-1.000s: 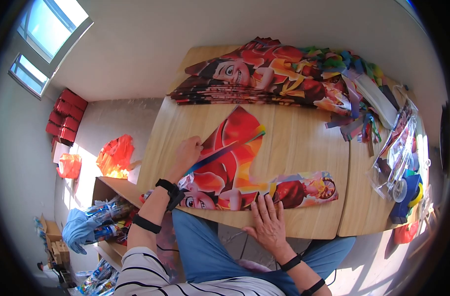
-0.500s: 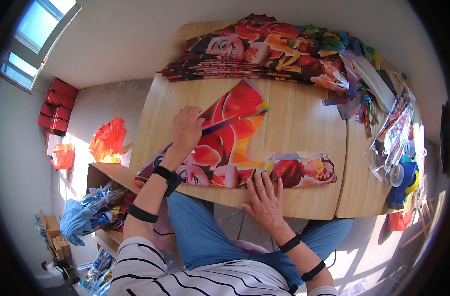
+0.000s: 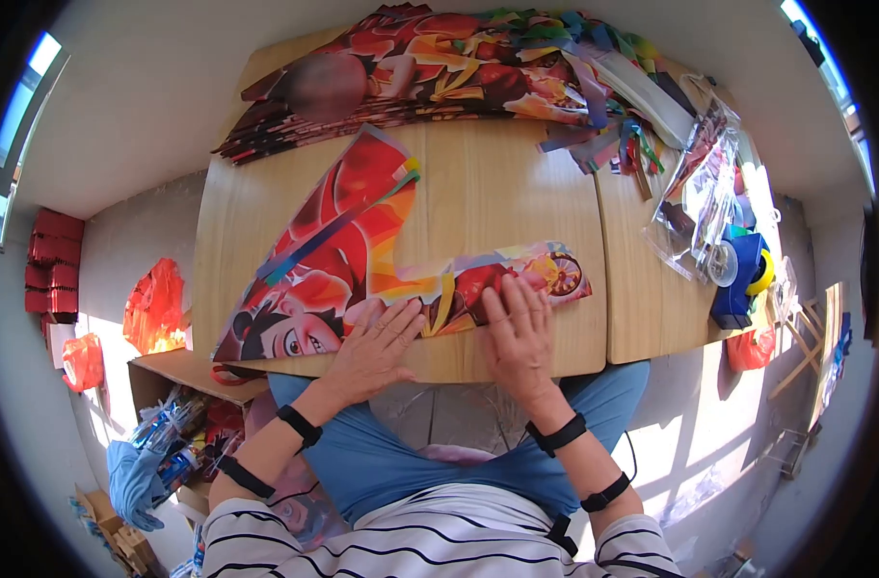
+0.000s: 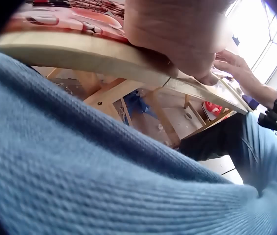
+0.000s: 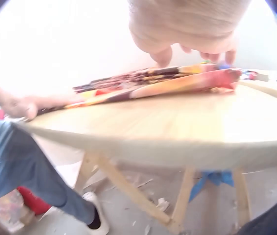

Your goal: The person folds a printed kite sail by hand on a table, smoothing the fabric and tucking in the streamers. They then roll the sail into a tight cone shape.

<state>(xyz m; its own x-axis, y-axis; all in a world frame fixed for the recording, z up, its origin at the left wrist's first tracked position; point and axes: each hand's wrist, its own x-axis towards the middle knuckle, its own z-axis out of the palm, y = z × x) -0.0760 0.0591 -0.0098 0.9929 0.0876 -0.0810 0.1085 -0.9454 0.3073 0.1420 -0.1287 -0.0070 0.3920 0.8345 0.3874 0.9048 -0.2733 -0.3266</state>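
A printed sheet [image 3: 314, 265] with a cartoon figure in red and yellow lies folded on the wooden table [image 3: 497, 207], one long part slanting to the far side. My left hand [image 3: 374, 349] rests on its near edge beside the printed face, fingers extended. Further right, my right hand [image 3: 519, 337] is over the sheet's narrow end, its fingers extended too. The right wrist view shows the right hand's fingertips [image 5: 164, 58] close over the print. Seen from the left wrist, the left hand [image 4: 177, 36] lies across the table's near edge.
A stack of similar printed sheets [image 3: 459, 72] lies along the far side, with colourful strips [image 3: 613, 144] at its right. Clear plastic packaging [image 3: 695, 202] and a blue tape dispenser [image 3: 738, 279] are at the right. An open cardboard box [image 3: 194, 371] stands left of the table.
My left hand has come from the sheet's upper left part down to its near edge, beside the right hand. The right hand stays over the narrow end. The head view has shifted.
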